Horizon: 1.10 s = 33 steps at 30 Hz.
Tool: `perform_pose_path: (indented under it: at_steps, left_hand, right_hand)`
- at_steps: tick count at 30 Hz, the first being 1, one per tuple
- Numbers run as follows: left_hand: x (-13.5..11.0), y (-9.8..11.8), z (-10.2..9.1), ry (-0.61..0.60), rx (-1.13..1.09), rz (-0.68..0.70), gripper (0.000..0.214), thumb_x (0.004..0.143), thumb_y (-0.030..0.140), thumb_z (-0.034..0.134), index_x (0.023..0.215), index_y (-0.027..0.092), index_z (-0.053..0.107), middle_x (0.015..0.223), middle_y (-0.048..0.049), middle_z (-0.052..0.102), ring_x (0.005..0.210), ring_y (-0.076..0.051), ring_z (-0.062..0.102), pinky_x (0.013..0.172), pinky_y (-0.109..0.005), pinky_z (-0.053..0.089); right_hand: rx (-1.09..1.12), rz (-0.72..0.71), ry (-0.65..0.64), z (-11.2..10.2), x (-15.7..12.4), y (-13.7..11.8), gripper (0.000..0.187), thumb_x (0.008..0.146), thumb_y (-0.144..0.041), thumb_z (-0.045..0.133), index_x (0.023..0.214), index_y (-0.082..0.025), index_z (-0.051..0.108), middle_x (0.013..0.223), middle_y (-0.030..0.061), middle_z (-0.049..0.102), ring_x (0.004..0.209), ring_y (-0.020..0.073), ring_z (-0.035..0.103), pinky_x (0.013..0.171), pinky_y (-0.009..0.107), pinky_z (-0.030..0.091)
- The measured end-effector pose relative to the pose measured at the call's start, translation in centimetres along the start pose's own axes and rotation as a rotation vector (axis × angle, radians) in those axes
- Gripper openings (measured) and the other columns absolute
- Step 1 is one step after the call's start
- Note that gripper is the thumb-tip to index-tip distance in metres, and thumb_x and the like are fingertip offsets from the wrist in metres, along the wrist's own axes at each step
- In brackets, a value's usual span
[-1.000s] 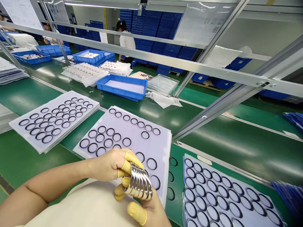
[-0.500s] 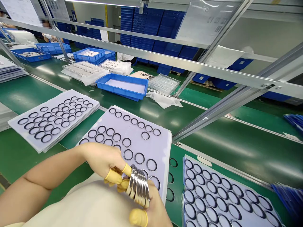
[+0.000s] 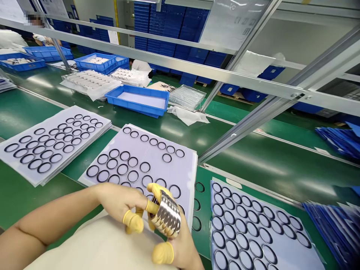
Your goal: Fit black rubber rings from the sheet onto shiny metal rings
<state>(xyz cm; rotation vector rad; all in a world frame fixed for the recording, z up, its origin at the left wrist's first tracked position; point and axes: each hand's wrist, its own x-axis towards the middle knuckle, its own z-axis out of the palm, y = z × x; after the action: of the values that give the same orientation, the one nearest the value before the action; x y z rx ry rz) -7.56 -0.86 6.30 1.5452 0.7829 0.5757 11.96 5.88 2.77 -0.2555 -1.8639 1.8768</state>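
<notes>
A stack of several shiny metal rings (image 3: 167, 215) sits around the fingers of my right hand (image 3: 182, 240). Those fingers curl up through the rings, while the thumb stands apart below. My left hand (image 3: 122, 204) comes in from the left; its index fingertip touches the near edge of the stack and its thumb is spread away from it. Yellow finger cots cover fingertips on both hands. Behind them lies a white sheet stack (image 3: 152, 150) bearing dark-rimmed rings in rows, its lower part hidden by my hands.
Ring-covered sheets (image 3: 52, 142) lie at left and another ring-covered sheet (image 3: 284, 243) at right. Loose rings (image 3: 197, 223) rest on the green table between. A blue tray (image 3: 137, 100) stands behind, below a metal frame (image 3: 174, 63). Blue folders (image 3: 332, 232) are piled at far right.
My left thumb has moved away from the rings, leaving the index fingertip against them. The ring stack has tilted, its rings closer together. The whole view has shifted slightly.
</notes>
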Motion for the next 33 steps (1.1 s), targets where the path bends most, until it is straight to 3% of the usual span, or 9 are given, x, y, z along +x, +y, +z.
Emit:
perform_pose_path:
  at_steps: [3,8,14,18,20,24,27,30,33]
  left_hand:
    - [0.5,-0.7,0.7,0.161,-0.123,0.062,0.062,0.085,0.065,0.042,0.102,0.011,0.067,0.093,-0.0124,0.070,0.089,-0.022,0.064,0.084,-0.031,0.051]
    - [1.7,-1.4,1.4,0.360,-0.305,-0.027,0.034,0.081,0.047,0.064,0.081,0.013,0.069,0.079,-0.0039,0.068,0.076,-0.015,0.062,0.076,-0.025,0.051]
    - [1.4,0.0,1.2,0.588,0.000,0.197,0.025,0.084,0.035,0.063,0.071,0.014,0.068,0.082,-0.0076,0.070,0.082,-0.016,0.063,0.077,-0.027,0.051]
    - [0.7,1.0,1.1,0.705,0.393,0.362,0.022,0.090,0.018,0.053,0.072,0.017,0.067,0.086,-0.0074,0.072,0.082,-0.015,0.065,0.080,-0.028,0.050]
    - [0.5,1.3,1.1,0.711,0.577,0.445,0.021,0.090,0.013,0.052,0.074,0.018,0.065,0.086,-0.0066,0.073,0.080,-0.014,0.066,0.086,-0.030,0.047]
    - [0.4,1.6,1.0,0.718,0.721,0.511,0.019,0.091,0.012,0.050,0.077,0.018,0.062,0.089,-0.0064,0.074,0.079,-0.013,0.068,0.088,-0.030,0.046]
    - [0.4,1.7,1.1,0.725,0.774,0.520,0.020,0.090,0.009,0.048,0.078,0.018,0.060,0.090,-0.0062,0.075,0.079,-0.012,0.068,0.087,-0.030,0.046]
    - [0.4,1.9,1.1,0.713,0.803,0.527,0.022,0.089,0.006,0.045,0.076,0.017,0.059,0.089,-0.0074,0.074,0.078,-0.012,0.069,0.087,-0.032,0.047]
    - [0.6,1.8,1.2,0.690,0.790,0.515,0.024,0.090,0.008,0.043,0.076,0.017,0.061,0.085,-0.0089,0.074,0.077,-0.014,0.068,0.087,-0.033,0.049]
  right_hand:
    - [-0.015,-0.007,0.049,0.2,-0.2,0.1,0.102,0.054,-0.078,0.066,0.136,-0.024,0.041,0.128,0.0144,0.048,0.115,0.0348,0.052,0.101,0.048,0.041]
    - [-0.076,-0.105,0.039,0.6,-0.2,0.3,0.100,0.058,-0.072,0.069,0.139,-0.025,0.034,0.134,0.0130,0.042,0.123,0.0348,0.045,0.104,0.045,0.039]
    - [-0.024,-0.127,0.041,1.2,-0.3,-0.4,0.091,0.080,-0.058,0.060,0.149,-0.026,0.010,0.141,0.0136,0.045,0.132,0.0306,0.041,0.110,0.048,0.031]
    - [-0.105,-0.219,-0.024,0.8,-0.4,-0.1,0.038,0.089,-0.047,0.054,0.122,-0.029,0.059,0.139,0.0073,0.051,0.142,0.0310,0.022,0.113,0.051,0.022]
    - [-0.134,-0.220,-0.015,0.5,-0.4,0.2,0.027,0.089,-0.046,0.053,0.101,-0.029,0.069,0.140,0.0049,0.050,0.144,0.0312,0.015,0.113,0.051,0.021]
    - [-0.119,-0.177,0.047,0.4,-0.5,0.4,0.030,0.085,-0.051,0.057,0.091,-0.026,0.072,0.146,0.0066,0.039,0.135,0.0337,0.035,0.104,0.046,0.038]
    - [-0.092,-0.156,0.060,0.5,-0.5,0.4,0.029,0.082,-0.052,0.061,0.082,-0.025,0.072,0.118,0.0088,0.059,0.110,0.0283,0.056,0.091,0.040,0.048]
    - [-0.045,-0.100,0.011,0.5,-0.4,0.3,0.025,0.080,-0.050,0.064,0.080,-0.026,0.073,0.089,0.0056,0.065,0.085,0.0225,0.061,0.077,0.034,0.051]
    - [0.088,-0.013,-0.132,0.4,-0.3,0.2,0.027,0.079,-0.049,0.065,0.095,-0.029,0.073,0.086,0.0042,0.070,0.078,0.0215,0.062,0.075,0.034,0.051]
